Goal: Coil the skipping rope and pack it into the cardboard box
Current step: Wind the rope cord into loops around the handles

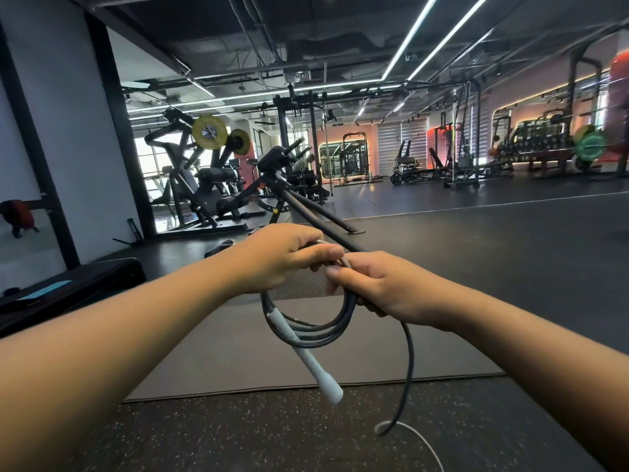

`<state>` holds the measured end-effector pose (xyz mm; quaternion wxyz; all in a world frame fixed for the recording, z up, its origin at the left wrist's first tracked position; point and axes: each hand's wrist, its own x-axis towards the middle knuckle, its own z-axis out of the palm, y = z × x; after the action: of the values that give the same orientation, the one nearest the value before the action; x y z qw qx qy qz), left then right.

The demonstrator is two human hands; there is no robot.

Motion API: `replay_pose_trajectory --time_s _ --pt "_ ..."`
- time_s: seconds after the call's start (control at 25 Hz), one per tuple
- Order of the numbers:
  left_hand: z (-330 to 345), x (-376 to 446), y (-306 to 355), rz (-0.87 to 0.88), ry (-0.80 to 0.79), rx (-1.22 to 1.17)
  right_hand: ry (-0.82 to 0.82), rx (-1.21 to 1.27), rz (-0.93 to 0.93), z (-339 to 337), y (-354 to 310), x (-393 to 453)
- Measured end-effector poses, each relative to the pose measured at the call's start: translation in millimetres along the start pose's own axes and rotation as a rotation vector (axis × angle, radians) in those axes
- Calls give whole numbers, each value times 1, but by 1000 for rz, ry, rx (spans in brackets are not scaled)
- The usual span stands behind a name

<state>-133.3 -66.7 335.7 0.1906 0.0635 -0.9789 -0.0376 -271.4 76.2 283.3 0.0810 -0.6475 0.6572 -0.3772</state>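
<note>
step: coiling | skipping rope (316, 330) loops hang below both hands, above the mat (238, 352) | left hand (282, 257) grip clamps loops together | right hand (377, 287) grip closed feeding tail | white handle (315, 366) dangles | box unseen

Floor (510, 253): dark speckled rubber, grey mat (238, 352) laid on top
Ceiling (306, 39): black, exposed ducts, long LED strips (408, 39)
Left: white wall (68, 131), black frame
Background: weight machines (200, 178), racks, yellow plates (207, 131), mirrors
</note>
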Motion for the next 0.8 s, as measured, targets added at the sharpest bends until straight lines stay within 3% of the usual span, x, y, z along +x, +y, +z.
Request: replay_pose_trajectory --time_s 0.24,0.48,0.68,0.8 --pt "-2 -17 -25 -244 155 -648 8 536 178 -9 24 -21" --pt "11 -18 -20 -406 291 -1151 -98 981 175 8 48 -38" --pt "33 -12 -13 -668 513 -1501 -160 1245 -5 25 37 -27" --pt "40 -7 -8 -801 645 -1599 -143 1240 -52 30 28 -15"
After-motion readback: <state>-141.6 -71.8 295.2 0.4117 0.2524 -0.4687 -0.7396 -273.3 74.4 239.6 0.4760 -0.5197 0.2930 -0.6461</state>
